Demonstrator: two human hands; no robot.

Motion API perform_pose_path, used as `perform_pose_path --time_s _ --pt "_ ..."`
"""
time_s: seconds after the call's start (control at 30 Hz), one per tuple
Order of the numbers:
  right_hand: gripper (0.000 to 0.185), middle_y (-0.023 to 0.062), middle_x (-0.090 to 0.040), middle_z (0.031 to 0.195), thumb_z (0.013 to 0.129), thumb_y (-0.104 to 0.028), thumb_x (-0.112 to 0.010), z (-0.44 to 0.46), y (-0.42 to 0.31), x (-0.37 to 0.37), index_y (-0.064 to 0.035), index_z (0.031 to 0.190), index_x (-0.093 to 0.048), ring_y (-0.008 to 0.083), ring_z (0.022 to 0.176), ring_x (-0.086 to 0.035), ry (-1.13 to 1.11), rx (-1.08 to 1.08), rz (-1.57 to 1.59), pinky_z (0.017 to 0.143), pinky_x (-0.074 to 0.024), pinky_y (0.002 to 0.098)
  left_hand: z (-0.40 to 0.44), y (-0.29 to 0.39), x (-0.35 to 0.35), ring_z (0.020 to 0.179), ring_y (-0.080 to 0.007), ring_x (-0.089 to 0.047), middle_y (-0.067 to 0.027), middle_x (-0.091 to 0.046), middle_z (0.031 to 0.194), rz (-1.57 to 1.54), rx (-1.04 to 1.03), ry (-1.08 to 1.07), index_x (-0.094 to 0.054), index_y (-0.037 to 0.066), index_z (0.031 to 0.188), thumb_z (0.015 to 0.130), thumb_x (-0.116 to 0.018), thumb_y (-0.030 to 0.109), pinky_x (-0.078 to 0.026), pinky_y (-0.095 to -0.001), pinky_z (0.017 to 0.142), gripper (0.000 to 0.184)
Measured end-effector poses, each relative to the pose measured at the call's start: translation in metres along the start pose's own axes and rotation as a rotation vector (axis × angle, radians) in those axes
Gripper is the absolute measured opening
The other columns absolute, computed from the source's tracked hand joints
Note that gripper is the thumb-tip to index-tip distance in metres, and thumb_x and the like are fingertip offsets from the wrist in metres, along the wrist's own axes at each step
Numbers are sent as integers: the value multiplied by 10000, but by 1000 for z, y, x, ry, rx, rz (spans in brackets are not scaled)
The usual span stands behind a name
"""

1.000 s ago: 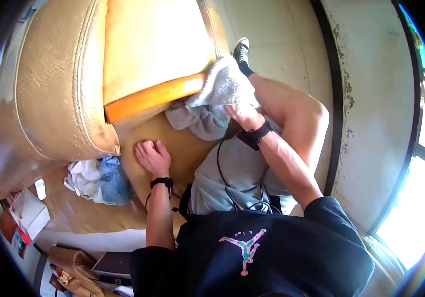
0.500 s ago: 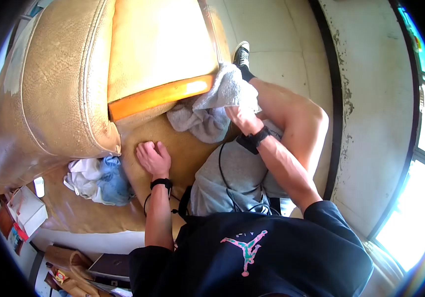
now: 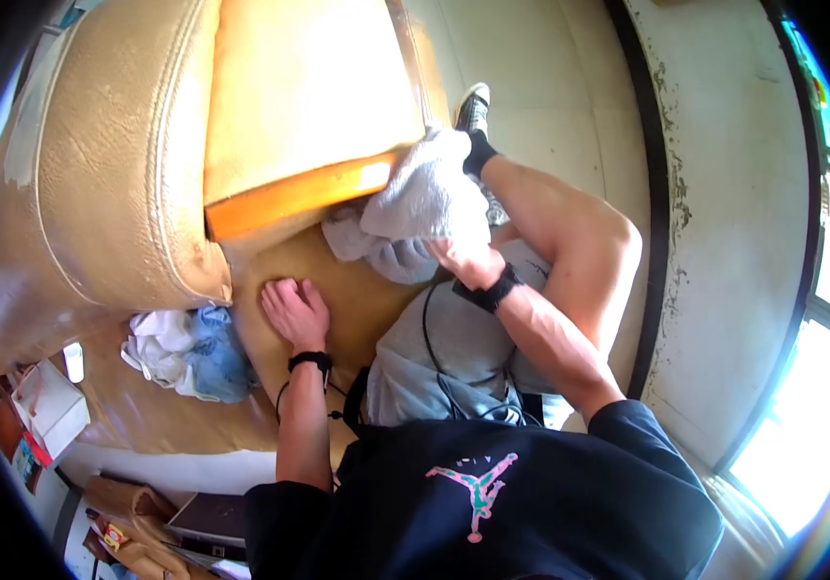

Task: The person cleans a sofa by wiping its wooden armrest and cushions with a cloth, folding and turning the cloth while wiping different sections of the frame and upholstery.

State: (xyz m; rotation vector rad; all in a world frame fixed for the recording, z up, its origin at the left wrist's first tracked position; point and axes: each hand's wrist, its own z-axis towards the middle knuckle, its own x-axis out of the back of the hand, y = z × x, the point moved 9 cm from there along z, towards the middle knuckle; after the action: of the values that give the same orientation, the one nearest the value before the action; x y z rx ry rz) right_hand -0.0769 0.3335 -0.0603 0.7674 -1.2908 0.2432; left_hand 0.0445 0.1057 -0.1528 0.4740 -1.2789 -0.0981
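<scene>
My left hand [image 3: 297,311] lies open and flat on the tan sofa seat [image 3: 279,263], with a black band on its wrist. My right hand [image 3: 468,261] holds a light grey towel [image 3: 424,198], which covers most of its fingers. This towel is beside the front corner of the sofa's armrest, at the right end of its orange wooden trim [image 3: 308,193]. Partly behind it, a second grey cloth [image 3: 344,237] rests on the seat under the trim.
White and blue clothes [image 3: 192,353] lie bunched on the sofa at the left. Further left are a white cup [image 3: 73,362] and a white box [image 3: 50,411]. A black cable [image 3: 429,329] crosses my lap. My bent leg [image 3: 579,232] is at the right.
My right hand and the towel have moved down and slightly left, away from the upper end of the armrest trim. My left hand stays flat on the seat.
</scene>
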Motion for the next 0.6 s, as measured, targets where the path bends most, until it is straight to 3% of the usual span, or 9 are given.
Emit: perform_pose_path --time_s 0.13,0.17,0.33,0.47,0.6 --pt "368 203 -673 1102 928 -194 -606 9 15 3 30 1218 -635 328 978 -669 28 -66 282 837 -552 432 3 4 4 864 -434 -526 -206 -522 873 3 5 15 -502 48 872 974 -583 345 -403 -532 757 324" --pt "381 213 -659 1146 938 -180 -582 17 12 -2 45 1242 -625 347 1025 -658 -211 23 157 871 -552 445 3 5 5 864 -434 -526 -206 -522 873 0 4 23 -502 48 872 974 -583 345 -403 -532 757 324" --pt "407 217 -657 1161 943 -184 -569 2 6 -53 51 1270 -621 352 1035 -658 -144 7 -116 865 -566 464 3 4 5 854 -430 -525 -193 -522 865 -21 5 30 -510 49 871 959 -596 344 -403 -533 760 319" --pt "427 219 -655 1173 946 -188 -559 1 -5 -3 55 1293 -618 357 1044 -659 -4 16 -194 860 -577 479 0 3 2 856 -429 -524 -192 -522 867 -2 3 40 -505 53 868 952 -604 331 -404 -535 768 306" --pt "448 222 -654 1185 950 -191 -548 -4 -1 -29 60 1315 -615 361 1052 -659 -38 63 -215 855 -588 494 1 2 2 881 -428 -524 -194 -524 884 0 19 -5 -518 52 889 940 -616 313 -406 -536 779 283"
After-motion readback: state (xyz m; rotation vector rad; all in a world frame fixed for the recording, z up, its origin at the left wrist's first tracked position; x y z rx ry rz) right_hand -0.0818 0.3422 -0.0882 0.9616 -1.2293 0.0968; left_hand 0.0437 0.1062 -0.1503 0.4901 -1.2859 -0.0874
